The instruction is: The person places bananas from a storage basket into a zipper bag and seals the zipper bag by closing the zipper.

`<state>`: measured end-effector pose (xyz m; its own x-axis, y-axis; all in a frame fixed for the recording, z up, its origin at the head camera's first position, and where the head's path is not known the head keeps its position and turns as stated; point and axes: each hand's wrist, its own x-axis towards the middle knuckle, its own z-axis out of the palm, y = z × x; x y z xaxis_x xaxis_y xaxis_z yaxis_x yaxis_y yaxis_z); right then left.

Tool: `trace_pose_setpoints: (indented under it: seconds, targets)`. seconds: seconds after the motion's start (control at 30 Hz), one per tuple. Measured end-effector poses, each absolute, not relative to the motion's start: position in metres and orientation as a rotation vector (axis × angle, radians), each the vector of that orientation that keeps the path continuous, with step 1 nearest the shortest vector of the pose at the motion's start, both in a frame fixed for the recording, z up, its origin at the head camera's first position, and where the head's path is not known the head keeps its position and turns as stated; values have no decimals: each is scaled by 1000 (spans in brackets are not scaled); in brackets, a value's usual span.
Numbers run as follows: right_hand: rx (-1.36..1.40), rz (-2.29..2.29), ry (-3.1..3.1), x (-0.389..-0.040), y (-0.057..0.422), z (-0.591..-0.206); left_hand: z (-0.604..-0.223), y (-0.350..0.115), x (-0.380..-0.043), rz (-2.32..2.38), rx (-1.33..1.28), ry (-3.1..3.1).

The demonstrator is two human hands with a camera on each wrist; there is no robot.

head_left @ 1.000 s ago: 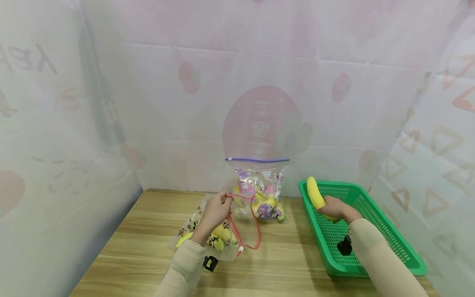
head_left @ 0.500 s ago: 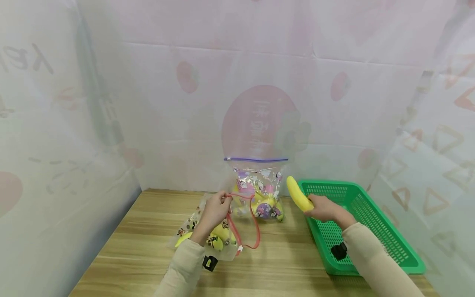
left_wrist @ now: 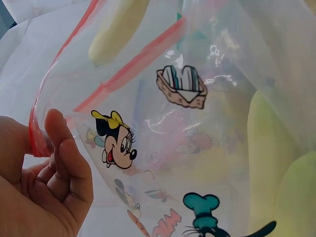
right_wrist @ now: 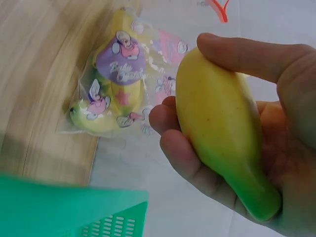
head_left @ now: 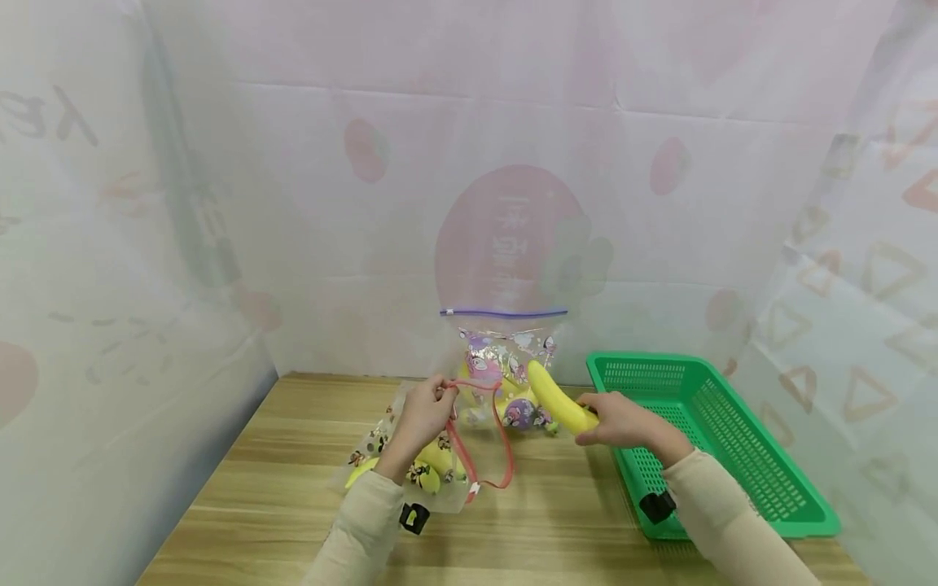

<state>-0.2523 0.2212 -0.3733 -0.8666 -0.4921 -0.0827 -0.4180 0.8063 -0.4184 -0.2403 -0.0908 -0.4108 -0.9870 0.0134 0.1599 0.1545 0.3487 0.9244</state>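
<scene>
My left hand (head_left: 427, 413) pinches the red zip edge (left_wrist: 39, 123) of a clear cartoon-printed zip bag (left_wrist: 148, 163). The bag's mouth gapes toward the right, and yellow bananas (head_left: 432, 468) lie inside it on the table. In my right hand (head_left: 619, 422) is a yellow banana (head_left: 558, 400), gripped near its green stem end between thumb and curled fingers. It is held in the air between the bag's mouth and the basket, its far tip overlapping the second bag in the head view.
A purple-zip bag (head_left: 506, 342) filled with bananas stands upright against the back wall. At the right is a green perforated basket (head_left: 733, 423), its left rim beneath my right forearm. The wooden table (head_left: 242, 472) meets printed cloth walls on three sides.
My right hand has carried the banana leftward from over the green basket to near the purple-zip bag. The left hand keeps its hold on the red-edged bag.
</scene>
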Motion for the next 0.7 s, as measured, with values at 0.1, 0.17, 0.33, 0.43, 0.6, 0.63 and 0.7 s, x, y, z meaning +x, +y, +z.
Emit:
trace_pose_setpoints:
  seconds: [0.1, 0.17, 0.33, 0.43, 0.6, 0.63, 0.7]
  targets:
    - [-798, -560, 2767, -249, 215, -375, -410, -92, -240, -1725, -160, -2471]
    - [-872, -552, 2730, -246, 211, -375, -410, -92, -240, -1725, -163, -2471]
    - [-965, -522, 2668, -239, 200, -373, -410, -93, -240, -1723, -161, -2474]
    - [-997, -504, 2650, -236, 194, -373, -409, -93, -240, -1718, -155, -2477]
    - [-1089, -494, 2606, -233, 186, -377, -408, -93, -239, -1711, -152, -2477]
    - [-1101, -492, 2598, -233, 184, -378, -407, -93, -239, -1709, -151, -2478]
    - [-1115, -483, 2587, -232, 180, -379, -407, -93, -239, -1705, -152, -2479]
